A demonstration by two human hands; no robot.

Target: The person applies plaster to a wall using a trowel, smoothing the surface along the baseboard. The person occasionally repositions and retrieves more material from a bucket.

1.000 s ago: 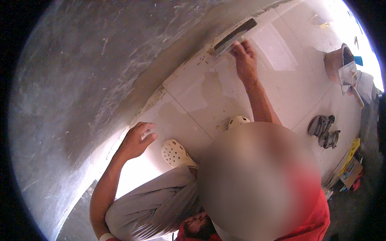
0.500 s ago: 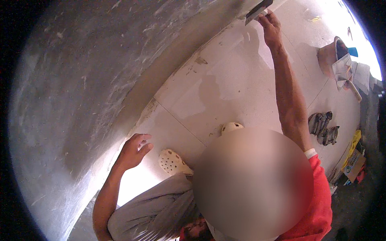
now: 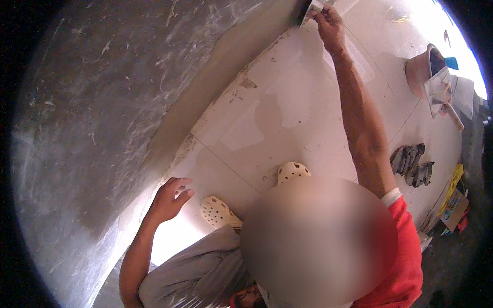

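Plastering trowel [image 3: 309,14] is at top centre of the frame, blade edge-on by the foot of the grey wall [image 3: 128,77], where wall meets tile floor [image 3: 287,123]; can't tell if it's touching. Right hand [image 3: 329,25] has it: fingers and thumb pinching the back/handle side, arm reaching well out; exact wrap on the handle is hidden. Left hand [image 3: 172,199] is lower left near the wall base, holding nothing, fingers loosely curled, thumb spread away. Handling, my read: light, thin metal blade, stiff along its length, maybe a little flex at the edges; not fragile, though a hard knock could nick an edge. Any wet residue would make the blade slick, so hold the handle on the back, near mid-blade for balance; avoid the thin edges. At that reach, a fingertip hold likely lets it twist; a fuller wrap should be steadier. Bucket [image 3: 417,77] sits upper right, clear of both hands.
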